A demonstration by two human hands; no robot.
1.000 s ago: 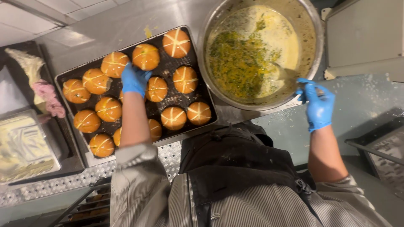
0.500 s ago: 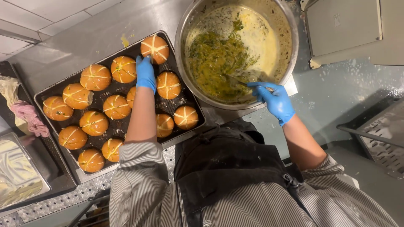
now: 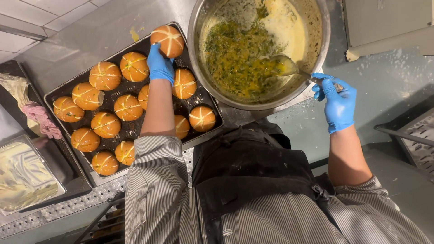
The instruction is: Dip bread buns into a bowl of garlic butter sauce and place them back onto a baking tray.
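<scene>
Closest to me, my striped sleeves and dark apron fill the bottom of the view. My left hand (image 3: 160, 63), blue-gloved, reaches out over the dark baking tray (image 3: 58, 92) of scored golden buns, fingers grasping the far corner bun (image 3: 167, 40) at its near edge. My right hand (image 3: 338, 103), gloved too, is clenched on the handle of a spoon (image 3: 289, 68) whose bowl sits in the yellow, herb-flecked butter mix. That mix fills the big steel bowl (image 3: 199, 58) standing just beside the tray on the steel tabletop (image 3: 90, 31), at its far side.
</scene>
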